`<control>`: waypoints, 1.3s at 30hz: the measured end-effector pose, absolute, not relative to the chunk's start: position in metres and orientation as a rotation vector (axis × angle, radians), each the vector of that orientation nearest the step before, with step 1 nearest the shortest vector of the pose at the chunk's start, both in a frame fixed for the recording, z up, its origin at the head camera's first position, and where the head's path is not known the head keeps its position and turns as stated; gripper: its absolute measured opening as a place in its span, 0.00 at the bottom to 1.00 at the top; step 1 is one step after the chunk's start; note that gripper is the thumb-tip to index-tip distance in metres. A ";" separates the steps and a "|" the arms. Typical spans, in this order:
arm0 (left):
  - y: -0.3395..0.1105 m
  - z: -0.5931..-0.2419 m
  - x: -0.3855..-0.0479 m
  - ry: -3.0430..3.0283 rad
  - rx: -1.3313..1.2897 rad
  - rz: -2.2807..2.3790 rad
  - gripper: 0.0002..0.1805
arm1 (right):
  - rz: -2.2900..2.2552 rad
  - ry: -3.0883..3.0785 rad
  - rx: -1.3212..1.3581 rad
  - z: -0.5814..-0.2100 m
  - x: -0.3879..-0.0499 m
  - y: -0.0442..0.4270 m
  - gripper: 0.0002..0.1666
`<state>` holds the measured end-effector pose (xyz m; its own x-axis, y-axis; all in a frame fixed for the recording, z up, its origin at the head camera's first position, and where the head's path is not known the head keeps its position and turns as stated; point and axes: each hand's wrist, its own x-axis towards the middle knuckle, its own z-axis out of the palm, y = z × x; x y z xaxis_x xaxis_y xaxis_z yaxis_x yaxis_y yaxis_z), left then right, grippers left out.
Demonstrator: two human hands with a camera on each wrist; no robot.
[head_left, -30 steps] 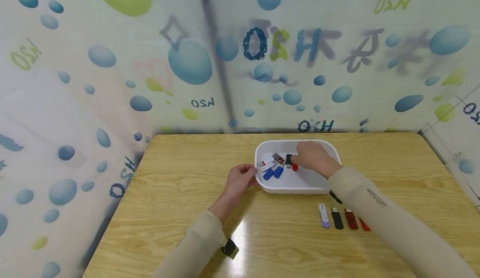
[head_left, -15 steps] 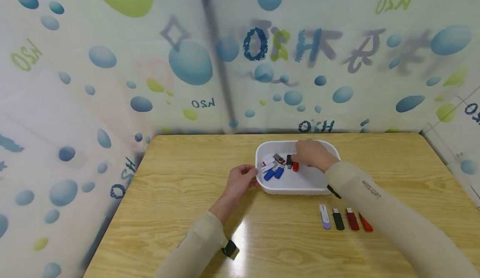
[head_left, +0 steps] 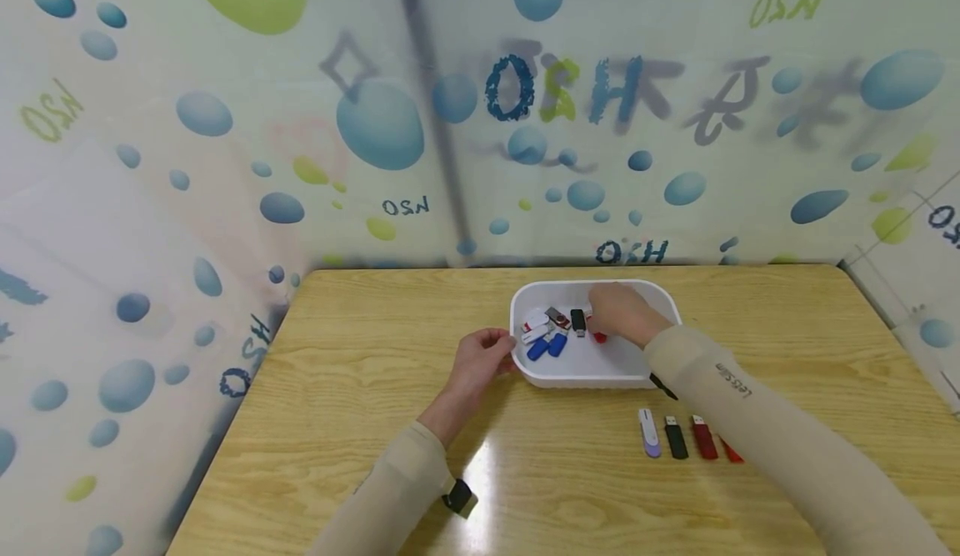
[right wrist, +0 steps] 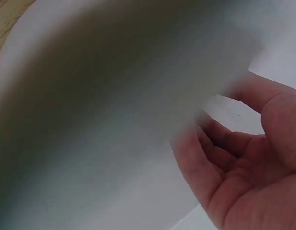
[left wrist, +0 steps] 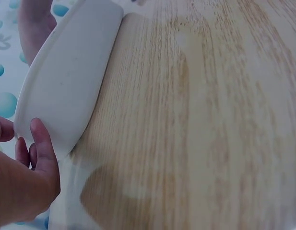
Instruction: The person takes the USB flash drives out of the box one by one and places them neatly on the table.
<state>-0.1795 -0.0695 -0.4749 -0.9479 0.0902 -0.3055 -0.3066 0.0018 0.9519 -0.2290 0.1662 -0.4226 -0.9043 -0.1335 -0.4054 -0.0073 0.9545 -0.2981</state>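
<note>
A white plastic bin (head_left: 577, 381) stands on the wooden table with several USB flash drives in it. My left hand (head_left: 478, 362) pinches the bin's left rim between thumb and fingers; in the left wrist view those fingers lie against the bin's outer wall. Inside the bin, my right hand (head_left: 622, 313) holds a red USB flash drive (head_left: 600, 338), mostly hidden under the fingers. Just left of it lies a black USB flash drive (head_left: 578, 321). Two blue USB flash drives (head_left: 557, 344) and some white ones (head_left: 534, 333) lie at the bin's left. A blurred shape hides the right fingertips in the right wrist view.
On the table in front of the bin, a row holds a white-and-purple drive (head_left: 649, 433), a black drive (head_left: 676, 438), a dark red drive (head_left: 703, 438) and a red drive (head_left: 731, 451) partly under the right sleeve. A patterned curtain (head_left: 450, 181) hangs behind the table.
My right hand has shifted slightly within the bin, and the red USB flash drive has moved a little to the right with it. The left hand stays at the rim.
</note>
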 end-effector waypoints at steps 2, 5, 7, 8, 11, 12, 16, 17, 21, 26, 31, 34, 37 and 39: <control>-0.070 -0.476 -0.180 2.002 -0.220 2.033 0.15 | -0.403 2.672 -0.094 -0.422 -0.228 0.166 0.07; -0.070 -0.476 -0.180 2.006 -0.225 2.025 0.15 | -0.399 2.676 -0.088 -0.423 -0.228 0.164 0.06; -0.070 -0.476 -0.180 2.009 -0.230 2.024 0.15 | -0.380 2.695 -0.107 -0.424 -0.228 0.163 0.06; -0.069 -0.476 -0.180 2.012 -0.230 2.025 0.15 | -0.376 2.705 -0.114 -0.425 -0.227 0.163 0.06; -0.069 -0.476 -0.180 2.011 -0.240 2.028 0.14 | -0.368 2.733 -0.135 -0.427 -0.226 0.163 0.05; -0.068 -0.476 -0.180 2.012 -0.241 2.027 0.14 | -0.368 2.741 -0.139 -0.427 -0.226 0.163 0.05; -0.068 -0.476 -0.180 2.014 -0.235 2.029 0.15 | -0.385 2.750 -0.122 -0.430 -0.224 0.165 0.05; -0.068 -0.476 -0.180 2.013 -0.236 2.030 0.14 | -0.388 2.748 -0.119 -0.430 -0.224 0.166 0.05; -0.068 -0.475 -0.179 2.016 -0.233 2.027 0.15 | -0.385 2.743 -0.109 -0.427 -0.224 0.171 0.06; -0.070 -0.474 -0.178 2.021 -0.233 2.017 0.16 | -0.399 2.756 -0.133 -0.420 -0.223 0.179 0.08; -0.070 -0.474 -0.178 2.030 -0.240 2.009 0.16 | -0.468 2.735 -0.115 -0.413 -0.220 0.189 0.11; -0.069 -0.475 -0.179 2.025 -0.251 2.011 0.15 | -0.509 2.736 -0.102 -0.404 -0.214 0.193 0.12; -0.069 -0.475 -0.180 2.027 -0.252 2.007 0.15 | -0.545 2.770 -0.107 -0.397 -0.205 0.197 0.12; -0.069 -0.475 -0.180 2.022 -0.252 2.010 0.15 | -0.568 2.795 -0.108 -0.394 -0.200 0.200 0.12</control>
